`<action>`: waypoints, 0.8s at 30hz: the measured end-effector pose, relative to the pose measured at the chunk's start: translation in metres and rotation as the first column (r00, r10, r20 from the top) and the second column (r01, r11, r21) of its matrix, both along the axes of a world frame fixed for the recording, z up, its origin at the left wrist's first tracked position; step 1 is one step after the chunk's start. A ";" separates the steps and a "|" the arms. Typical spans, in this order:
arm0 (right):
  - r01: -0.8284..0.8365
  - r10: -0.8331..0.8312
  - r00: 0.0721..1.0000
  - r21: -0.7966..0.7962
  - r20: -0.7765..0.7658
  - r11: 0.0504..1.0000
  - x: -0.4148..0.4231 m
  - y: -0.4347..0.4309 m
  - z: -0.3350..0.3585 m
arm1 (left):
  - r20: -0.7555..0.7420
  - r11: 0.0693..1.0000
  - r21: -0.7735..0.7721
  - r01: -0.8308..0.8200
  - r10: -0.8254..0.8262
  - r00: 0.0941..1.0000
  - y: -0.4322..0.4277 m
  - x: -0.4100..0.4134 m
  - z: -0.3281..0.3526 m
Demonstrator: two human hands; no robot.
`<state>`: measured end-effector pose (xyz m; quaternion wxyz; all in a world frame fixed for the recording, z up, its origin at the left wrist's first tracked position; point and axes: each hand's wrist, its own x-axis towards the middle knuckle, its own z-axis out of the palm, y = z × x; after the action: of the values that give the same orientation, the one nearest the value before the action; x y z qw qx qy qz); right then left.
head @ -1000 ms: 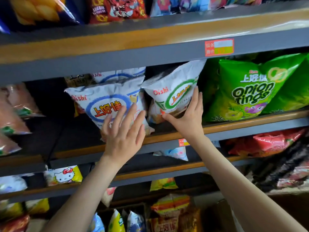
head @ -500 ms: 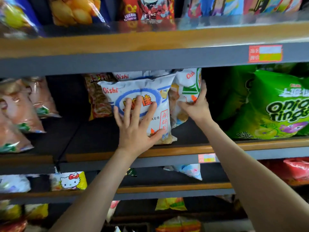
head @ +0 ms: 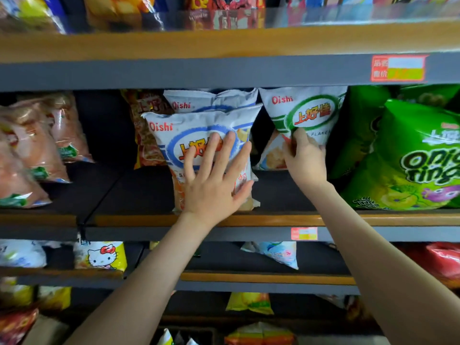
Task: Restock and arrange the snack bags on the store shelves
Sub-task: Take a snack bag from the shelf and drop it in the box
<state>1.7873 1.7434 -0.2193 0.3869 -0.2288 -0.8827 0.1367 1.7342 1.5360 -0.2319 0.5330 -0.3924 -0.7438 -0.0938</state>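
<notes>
A white Oishi bag with a blue ring logo (head: 199, 125) stands upright at the front of the middle shelf (head: 139, 220). My left hand (head: 216, 180) presses flat on its face with spread fingers. Right of it a white Oishi bag with a green ring logo (head: 306, 110) stands upright; my right hand (head: 302, 160) grips its lower part, fingers curled round it. A second blue-logo Oishi bag (head: 211, 102) stands behind the front one.
Green onion ring bags (head: 410, 158) crowd the shelf's right end. Pinkish clear bags (head: 32, 150) lie at the left, a red-orange bag (head: 146, 135) behind the blue one. Dark bare shelf floor lies between these. A Hello Kitty bag (head: 102, 255) sits on the shelf below.
The green-logo bag turned from leaning to upright, facing front, and my right hand now curls round its lower part. My left hand stays pressed on the blue-logo bag.
</notes>
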 end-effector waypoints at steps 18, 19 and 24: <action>0.074 -0.085 0.957 0.048 0.279 0.996 -0.055 0.015 0.033 | -0.009 0.999 -0.006 -0.041 0.041 0.999 -0.013 -0.029 -0.003; 0.070 -0.084 0.957 0.060 0.279 0.996 -0.056 0.014 0.031 | -0.013 0.999 -0.007 -0.039 0.039 0.999 -0.014 -0.031 -0.002; 0.070 -0.072 0.997 0.116 0.019 0.991 -0.046 0.003 0.032 | -0.021 0.999 -0.015 -0.032 0.032 0.999 -0.019 -0.034 -0.003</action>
<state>1.7409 1.7464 -0.1876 0.3941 -0.2390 -0.8848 0.0690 1.7002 1.5175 -0.2345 0.5392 -0.3855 -0.7450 -0.0753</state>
